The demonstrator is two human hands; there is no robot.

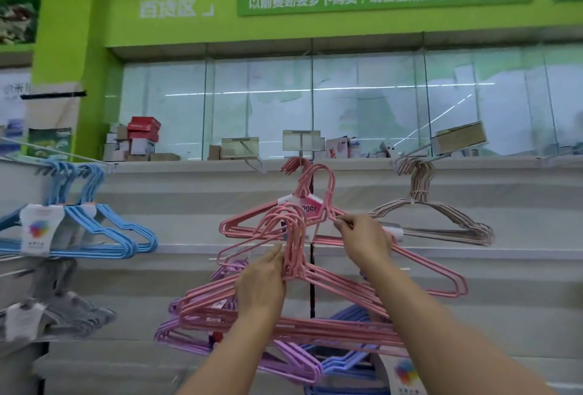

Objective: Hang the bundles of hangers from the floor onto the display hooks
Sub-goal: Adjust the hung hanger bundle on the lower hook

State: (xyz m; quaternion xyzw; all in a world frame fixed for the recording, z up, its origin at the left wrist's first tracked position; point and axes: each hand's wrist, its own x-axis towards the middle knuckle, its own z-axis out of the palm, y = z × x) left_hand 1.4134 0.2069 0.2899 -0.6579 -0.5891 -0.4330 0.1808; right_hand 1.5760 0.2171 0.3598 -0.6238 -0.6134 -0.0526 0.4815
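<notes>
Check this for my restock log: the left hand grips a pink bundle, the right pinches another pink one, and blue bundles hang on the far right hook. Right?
Not quite. The head view shows the blue bundles on the far left hook; the far right holds a beige bundle. The left hand grips a pink bundle and the right hand pinches another pink one.

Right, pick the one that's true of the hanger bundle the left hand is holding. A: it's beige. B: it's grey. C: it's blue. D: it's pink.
D: the left hand grips the necks of a pink hanger bundle; the blue hangers hang off to the left and the beige hangers to the right, neither of them touched.
</notes>
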